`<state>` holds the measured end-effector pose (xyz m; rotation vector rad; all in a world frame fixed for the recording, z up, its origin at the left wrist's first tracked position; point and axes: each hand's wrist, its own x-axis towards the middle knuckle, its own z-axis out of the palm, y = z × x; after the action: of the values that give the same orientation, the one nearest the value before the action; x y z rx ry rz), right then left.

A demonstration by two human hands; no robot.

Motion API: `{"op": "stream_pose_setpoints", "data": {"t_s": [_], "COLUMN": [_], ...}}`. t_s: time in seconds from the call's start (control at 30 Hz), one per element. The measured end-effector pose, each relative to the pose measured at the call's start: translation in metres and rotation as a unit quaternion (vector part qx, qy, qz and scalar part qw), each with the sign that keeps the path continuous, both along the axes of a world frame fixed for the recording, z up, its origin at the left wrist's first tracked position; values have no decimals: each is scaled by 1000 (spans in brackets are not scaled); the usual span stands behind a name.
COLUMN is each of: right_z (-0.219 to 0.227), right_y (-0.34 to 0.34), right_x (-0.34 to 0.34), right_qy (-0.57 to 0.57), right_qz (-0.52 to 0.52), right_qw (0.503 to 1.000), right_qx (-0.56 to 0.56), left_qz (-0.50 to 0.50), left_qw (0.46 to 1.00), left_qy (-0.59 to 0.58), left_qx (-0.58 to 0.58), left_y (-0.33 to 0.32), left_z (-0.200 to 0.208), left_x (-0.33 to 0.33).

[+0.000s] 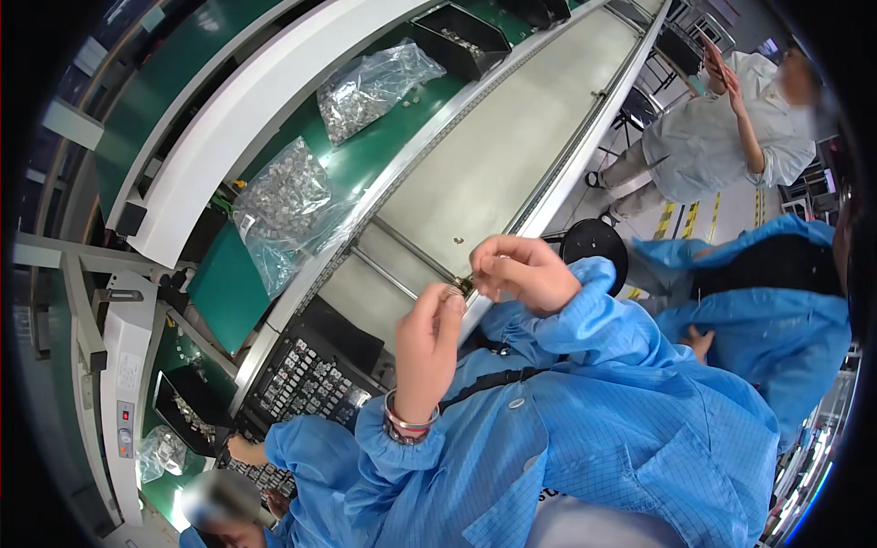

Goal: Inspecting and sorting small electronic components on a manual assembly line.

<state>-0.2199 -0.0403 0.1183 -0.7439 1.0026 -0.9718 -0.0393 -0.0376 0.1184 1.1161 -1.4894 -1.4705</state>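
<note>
My left hand (pixel 427 347) is raised over the near edge of the conveyor line (pixel 512 137), thumb and forefinger pinched together. A little to its right, my right hand (pixel 530 274) is also closed in a pinch. Between the two sets of fingertips sits a tiny dark, brassy-looking piece (pixel 464 285). It is too small to name, and I cannot tell which hand bears it. Below and left of my hands is a black tray (pixel 315 379) with rows of small metallic parts.
Clear bags of small metal parts (pixel 283 196) lie on the green bench (pixel 402 114) beyond the line. Black bins (pixel 461 41) hold more. A co-worker's hand (pixel 245 449) is by the tray at lower left. Another person in blue (pixel 758 301) is close on my right; one in white (pixel 713 128) stands farther off.
</note>
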Motion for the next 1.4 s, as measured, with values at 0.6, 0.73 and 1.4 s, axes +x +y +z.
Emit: {"op": "stream_pose_setpoints", "data": {"t_s": [0.6, 0.73, 1.4], "right_z": [-84, -89, 41], "right_y": [-169, -350, -190], "right_x": [-149, -230, -185], "right_qy": [21, 22, 287], "right_qz": [-79, -127, 202], "right_qw": [979, 990, 750], "right_qx": [184, 52, -561], "left_qz": [56, 109, 66], "left_qw": [812, 669, 685], "left_qy": [461, 611, 682], "left_qx": [354, 410, 248], "left_y": [-85, -100, -129], "left_z": [-23, -18, 21], "left_x": [-126, -163, -213]}}
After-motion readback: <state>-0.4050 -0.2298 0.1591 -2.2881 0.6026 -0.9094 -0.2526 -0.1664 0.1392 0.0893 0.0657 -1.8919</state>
